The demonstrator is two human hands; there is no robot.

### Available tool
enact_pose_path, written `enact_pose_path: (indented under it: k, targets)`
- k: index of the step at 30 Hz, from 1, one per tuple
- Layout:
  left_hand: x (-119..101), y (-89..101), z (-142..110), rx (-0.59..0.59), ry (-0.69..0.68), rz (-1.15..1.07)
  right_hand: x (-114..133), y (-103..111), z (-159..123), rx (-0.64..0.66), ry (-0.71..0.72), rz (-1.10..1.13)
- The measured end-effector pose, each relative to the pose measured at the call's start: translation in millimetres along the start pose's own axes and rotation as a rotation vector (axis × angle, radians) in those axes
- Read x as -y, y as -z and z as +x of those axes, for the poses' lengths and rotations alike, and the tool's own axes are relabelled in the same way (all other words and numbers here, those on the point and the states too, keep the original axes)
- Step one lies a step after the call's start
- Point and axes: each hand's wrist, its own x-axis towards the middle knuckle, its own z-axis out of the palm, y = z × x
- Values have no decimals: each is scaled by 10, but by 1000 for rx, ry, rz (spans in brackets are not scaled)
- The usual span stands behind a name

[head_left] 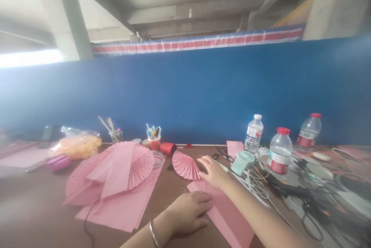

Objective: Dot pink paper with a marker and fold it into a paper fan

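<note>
My left hand (189, 210), with a silver bangle on the wrist, lies palm down over the left edge of a pink paper sheet (228, 217). Its fingers stretch flat across the paper. Farther up, my right hand (213, 171) reaches over the sheet's far end with fingers apart. The fingertips are at the right edge of a small pleated pink paper fan (185, 166) with punched holes; whether they touch it, I cannot tell. To the left, larger punched paper fans (142, 165) lie under folded strips (118, 170), on top of pink sheets (121, 213).
At the back are a pen cup (154, 142), a red spool (168, 148) and scissors (223, 154). A mint-green device (242, 162), bottles (279, 151), tangled cables (255, 186) and a black tool (284, 190) crowd the right. A blue partition (185, 93) stands behind the table.
</note>
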Motion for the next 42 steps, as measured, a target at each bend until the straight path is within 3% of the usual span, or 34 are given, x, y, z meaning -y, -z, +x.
enact_pose_path:
  k: [2, 3, 7, 11, 13, 18, 21, 23, 26, 31, 34, 37, 39, 42]
  targets:
    - [2, -19, 3, 27, -5, 1, 180, -125, 52, 59, 166, 64]
    - [11, -25, 0, 35, -9, -1, 244, -193, 89, 66, 176, 73]
    - [44, -34, -37, 22, -89, -52, 255, -363, 249, -21, -7, 94]
    - [127, -49, -35, -42, -92, -82, 59, -306, 319, -66, -14, 96]
    - [267, -40, -22, -139, 22, -57, -54, -225, 314, -116, -35, 87]
    - [874, 13, -116, -456, 501, 89, -406, 25, 232, -280, -149, 42]
    - [1133, 8, -202, -451, 600, 93, -566, 121, 137, -349, -224, -45]
    - [1187, -7, -216, -411, 619, 68, -579, 143, 62, -369, -234, -106]
    - [1158, -43, -185, -348, 689, 86, -459, 139, -28, -343, -198, -45]
    - [1101, -115, -137, -351, 786, 268, -85, 46, -49, -36, -299, 457]
    - [1017, -90, -107, -396, 707, 240, 162, -51, -52, 47, -319, 604]
    - [820, -50, -28, -506, 584, 103, 366, -97, -84, 129, -459, 1079]
    - [648, -47, 39, -434, 513, 33, 450, -83, -112, 114, -493, 1314]
    - [417, -47, 114, -282, 495, -60, 497, -14, -147, 72, -497, 1430]
